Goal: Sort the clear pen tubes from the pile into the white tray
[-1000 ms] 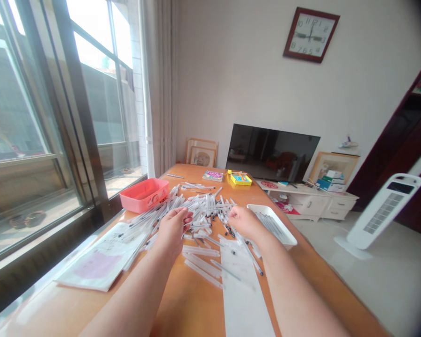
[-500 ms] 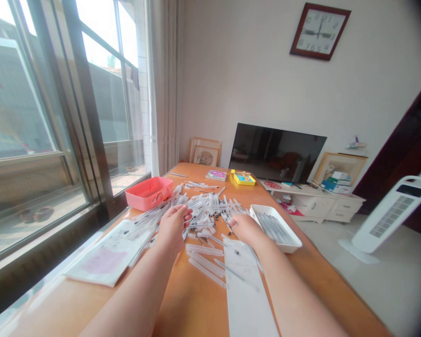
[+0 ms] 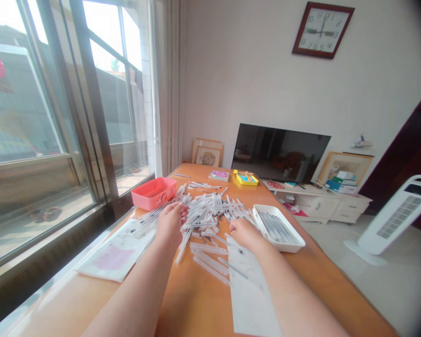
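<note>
Pens (image 3: 215, 202) are heaped mid-worktop, mostly clear barrels with dark tips, jumbled in all directions. Loose clear tubes (image 3: 209, 248) are laid out on the near side of the heap, roughly side by side.

Left hand (image 3: 173, 219) is placed at the heap's left side, fingers bent in toward the thumb, narrow gap. Whether anything is held can't be told. Right hand (image 3: 243, 231) is placed at the heap's right side, fingers curled; its grip is hidden, so a held item can't be confirmed.

White sheet (image 3: 250, 299) is laid lengthwise toward the near edge, partly covered by the right forearm; a slim rod (image 3: 243, 271) and a small black piece (image 3: 240, 251) are seen on it. White tray (image 3: 294, 244) is set by the right edge, just beside the right hand, filled with grey rods (image 3: 275, 228).

Pad (image 3: 108, 257) with a purple patch is laid along the left edge of the worktop (image 3: 192, 309). Red box (image 3: 150, 201) is set farther up that edge. Purple book (image 3: 219, 175) and yellow box (image 3: 247, 179) are placed toward the far edge, the box at the far right corner.
</note>
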Demonstrator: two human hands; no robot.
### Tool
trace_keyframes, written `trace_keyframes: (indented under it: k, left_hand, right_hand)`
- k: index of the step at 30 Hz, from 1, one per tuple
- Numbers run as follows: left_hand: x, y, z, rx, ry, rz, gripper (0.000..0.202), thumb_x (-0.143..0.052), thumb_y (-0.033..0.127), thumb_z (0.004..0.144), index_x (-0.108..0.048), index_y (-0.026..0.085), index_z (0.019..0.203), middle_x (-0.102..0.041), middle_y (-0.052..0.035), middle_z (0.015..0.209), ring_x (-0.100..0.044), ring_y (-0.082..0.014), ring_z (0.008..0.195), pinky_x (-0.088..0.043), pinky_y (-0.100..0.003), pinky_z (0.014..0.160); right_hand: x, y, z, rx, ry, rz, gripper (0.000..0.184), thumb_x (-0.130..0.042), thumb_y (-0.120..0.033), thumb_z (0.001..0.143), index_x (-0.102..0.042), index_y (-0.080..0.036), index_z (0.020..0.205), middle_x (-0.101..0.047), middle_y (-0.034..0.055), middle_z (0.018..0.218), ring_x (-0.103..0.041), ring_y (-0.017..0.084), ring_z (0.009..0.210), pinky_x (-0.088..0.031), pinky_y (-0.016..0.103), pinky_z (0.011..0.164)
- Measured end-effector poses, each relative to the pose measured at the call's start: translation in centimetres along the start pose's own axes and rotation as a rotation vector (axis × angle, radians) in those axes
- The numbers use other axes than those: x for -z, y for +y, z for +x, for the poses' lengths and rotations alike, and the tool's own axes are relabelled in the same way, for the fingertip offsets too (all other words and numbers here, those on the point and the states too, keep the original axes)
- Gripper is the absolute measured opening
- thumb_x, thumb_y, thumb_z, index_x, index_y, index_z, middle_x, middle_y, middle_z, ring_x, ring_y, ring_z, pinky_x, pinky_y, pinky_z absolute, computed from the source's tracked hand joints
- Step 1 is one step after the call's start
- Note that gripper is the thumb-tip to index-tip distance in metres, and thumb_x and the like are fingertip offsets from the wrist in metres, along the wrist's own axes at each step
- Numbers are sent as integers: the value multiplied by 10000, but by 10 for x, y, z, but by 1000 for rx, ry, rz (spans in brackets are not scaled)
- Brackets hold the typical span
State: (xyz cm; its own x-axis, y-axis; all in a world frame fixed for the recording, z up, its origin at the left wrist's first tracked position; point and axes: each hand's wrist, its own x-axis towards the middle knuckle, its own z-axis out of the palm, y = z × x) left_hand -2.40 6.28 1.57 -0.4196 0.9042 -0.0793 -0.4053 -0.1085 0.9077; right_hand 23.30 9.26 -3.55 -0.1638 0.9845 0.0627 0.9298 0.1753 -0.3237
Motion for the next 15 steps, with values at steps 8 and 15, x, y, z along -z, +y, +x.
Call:
trace_keyframes:
  k: [8,15]
  left_hand:
    - [6,-5,9,-41,20,106,355,-701,395,681,-647,166,947,-717,-100,920,-628,-162,744,-437,-280,642]
    - [3,-3,6,-93,20,220,287,-691,339,669,-657,169,897,-702,-76,871,-606,-173,749,-420,-285,644]
  right_hand:
    - [3,-3,-2,-8,-2,-11,127,-610,-121,757,-693,-197,815,-626,15,742,-504,136,703,-242,244,603]
    - [8,-10,-7,-21,-3,-13,95,-616,-133,758,-682,-187,800,-612,21,717,-493,141,689,-239,254,597]
